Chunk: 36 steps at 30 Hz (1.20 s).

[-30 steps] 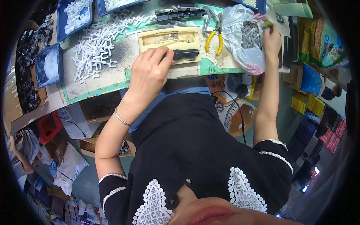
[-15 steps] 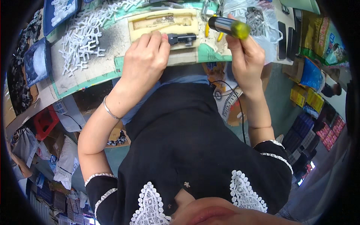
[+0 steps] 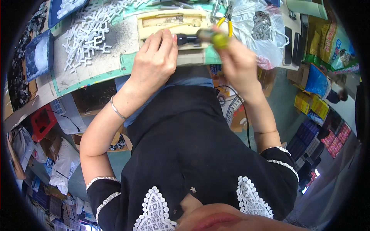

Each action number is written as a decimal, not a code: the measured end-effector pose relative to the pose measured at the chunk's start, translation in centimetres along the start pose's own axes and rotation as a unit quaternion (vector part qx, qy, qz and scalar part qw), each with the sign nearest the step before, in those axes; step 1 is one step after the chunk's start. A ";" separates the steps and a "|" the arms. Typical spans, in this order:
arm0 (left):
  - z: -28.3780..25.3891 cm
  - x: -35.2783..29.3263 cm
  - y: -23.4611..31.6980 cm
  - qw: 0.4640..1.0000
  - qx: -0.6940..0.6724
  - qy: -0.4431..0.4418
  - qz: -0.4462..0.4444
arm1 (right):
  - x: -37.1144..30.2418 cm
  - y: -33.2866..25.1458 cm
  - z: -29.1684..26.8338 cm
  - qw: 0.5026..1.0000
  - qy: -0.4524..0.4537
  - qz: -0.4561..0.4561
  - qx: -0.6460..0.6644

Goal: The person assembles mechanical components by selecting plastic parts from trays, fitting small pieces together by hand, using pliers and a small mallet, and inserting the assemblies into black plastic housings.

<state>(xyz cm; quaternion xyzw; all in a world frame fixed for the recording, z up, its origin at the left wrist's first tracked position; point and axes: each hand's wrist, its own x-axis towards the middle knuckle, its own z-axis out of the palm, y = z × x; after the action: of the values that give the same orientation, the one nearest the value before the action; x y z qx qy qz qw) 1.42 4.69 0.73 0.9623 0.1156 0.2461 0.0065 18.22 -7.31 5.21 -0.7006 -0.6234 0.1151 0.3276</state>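
Note:
My left hand (image 3: 156, 57) presses a black tube-shaped plastic part (image 3: 187, 39) against a cream-coloured jig block (image 3: 173, 29) at the table's near edge. Its fingers cover the part's left end. My right hand (image 3: 241, 63) is closed on what looks like a mallet (image 3: 220, 40), with a dark cylindrical end and a yellow-green end. The mallet is smeared by motion; its dark end is at the right end of the black part, and I cannot tell if they touch. Yellow-handled pliers (image 3: 230, 27) lie just beyond my right hand.
Many white branched plastic pieces (image 3: 86, 40) are heaped to the left. Blue trays (image 3: 40, 57) and dark small parts (image 3: 17, 84) stand farther left. A clear plastic bag (image 3: 266, 34) with grey pieces sits to the right, near two black slabs (image 3: 296, 48).
My right hand has swung the mallet left and down toward the black part. My left hand keeps its hold on the part. The view has shifted slightly.

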 end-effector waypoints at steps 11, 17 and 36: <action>-0.2 0.0 -0.1 0.995 -0.072 -0.008 -0.074 | -0.8 1.4 0.3 0.995 -0.023 0.080 -0.060; -1.1 -1.0 2.7 0.987 -0.096 0.016 -0.131 | 2.4 -1.0 -1.4 0.988 0.007 0.142 0.056; 1.2 -4.2 5.5 0.970 -0.130 -0.028 -0.203 | 4.1 -3.5 4.1 0.990 -0.116 -0.074 -0.035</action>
<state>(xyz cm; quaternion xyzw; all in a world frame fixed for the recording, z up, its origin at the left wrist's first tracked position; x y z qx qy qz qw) -0.43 -1.58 -1.90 0.9161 0.2758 0.2253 0.1843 13.85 -2.08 5.25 -0.6457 -0.7108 0.1493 0.2357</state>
